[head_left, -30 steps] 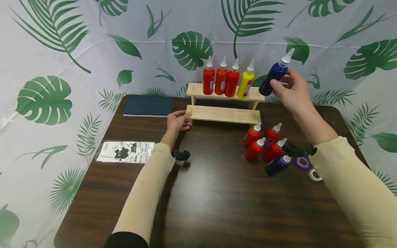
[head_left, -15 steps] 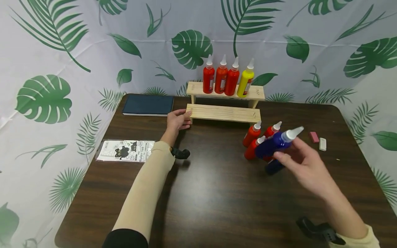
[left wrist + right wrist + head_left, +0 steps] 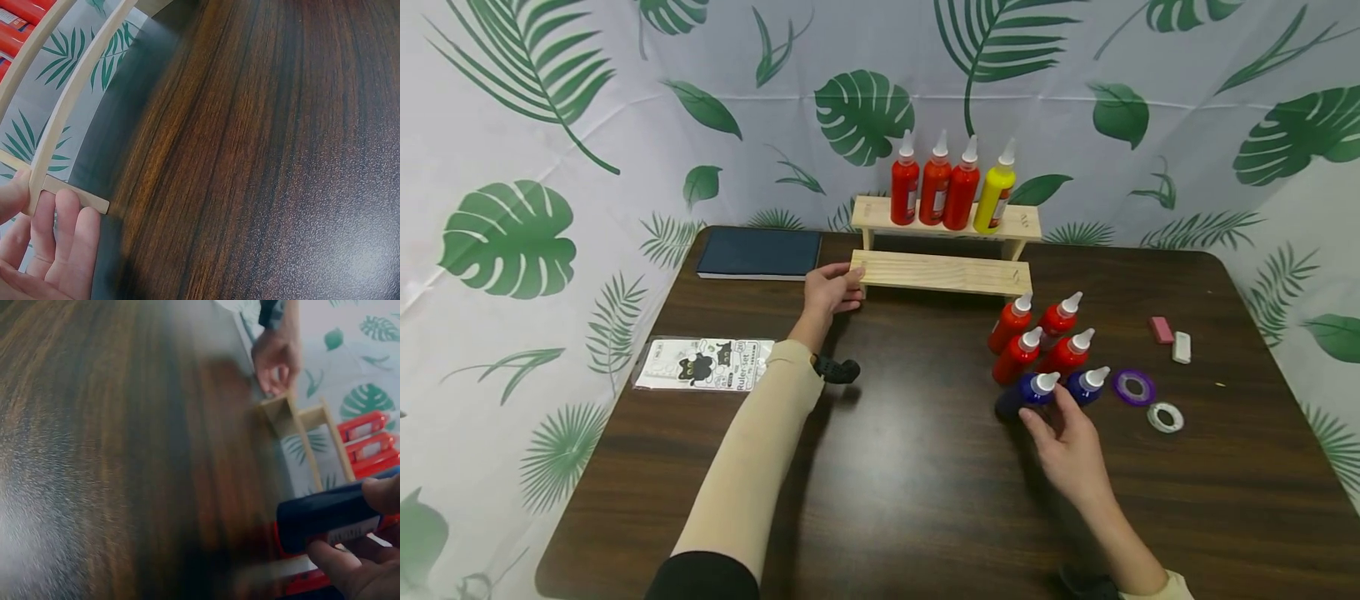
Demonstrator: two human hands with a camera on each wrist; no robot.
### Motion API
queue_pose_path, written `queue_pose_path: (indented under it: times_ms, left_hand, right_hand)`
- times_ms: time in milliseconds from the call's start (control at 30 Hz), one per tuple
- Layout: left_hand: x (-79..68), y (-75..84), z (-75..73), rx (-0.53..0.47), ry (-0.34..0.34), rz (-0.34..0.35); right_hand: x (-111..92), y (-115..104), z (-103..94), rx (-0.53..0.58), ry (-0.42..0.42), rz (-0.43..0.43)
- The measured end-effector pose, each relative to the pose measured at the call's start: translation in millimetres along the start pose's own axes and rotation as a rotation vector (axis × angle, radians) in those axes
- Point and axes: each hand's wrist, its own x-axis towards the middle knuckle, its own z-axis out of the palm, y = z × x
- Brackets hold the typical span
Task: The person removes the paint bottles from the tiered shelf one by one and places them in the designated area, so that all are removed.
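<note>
My left hand (image 3: 831,293) grips the left end of the lower step of a two-tier wooden rack (image 3: 943,273), thumb on top and fingers beneath, as the left wrist view shows. In my right hand (image 3: 1071,446) is a dark blue squeeze bottle (image 3: 328,515) with a white pointed cap, pinched between thumb and fingers. It stands at the front of a cluster of red bottles (image 3: 1017,358), beside a second blue bottle (image 3: 1086,385). On the rack's upper step are several red bottles (image 3: 905,190) and one yellow bottle (image 3: 995,196).
A purple tape roll (image 3: 1134,387) and a white tape roll (image 3: 1165,417) lie right of the bottles. Behind them are a pink eraser (image 3: 1161,330) and a white one (image 3: 1182,347). At the left lie a dark notebook (image 3: 758,252) and a ruler set packet (image 3: 703,364).
My right hand has brought the blue bottle from beside the upper step's right end down to the front of the table cluster. The left hand has stayed on the rack.
</note>
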Motion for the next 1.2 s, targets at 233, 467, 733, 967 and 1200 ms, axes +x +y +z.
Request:
queue_pose_path:
  times_ms: [233,467,733,967,1200]
  left_hand:
    - [1.7,-1.8,-0.9,-0.002,-0.005,0.008]
    - [1.7,-1.9,-1.3,-0.008,0.000,0.012]
    - [2.0,-1.4,-1.9,-0.010,-0.001,0.009]
    - [0.5,-0.2,-1.5,-0.008,-0.003,0.015]
    - [-0.8,0.4,-2.0,-0.015,-0.006,0.002]
  right_hand:
    - [3,3,11.9,-0.016,0.049,0.078]
    - [5,4,17.8,-0.035,0.062,0.160]
    - [5,2,18.7,0.004,0.052,0.215]
    - [1,-22,3.8,-0.017,-0.025,0.211]
    - [7,-81,-35.8,-0.139,-0.026,0.005]
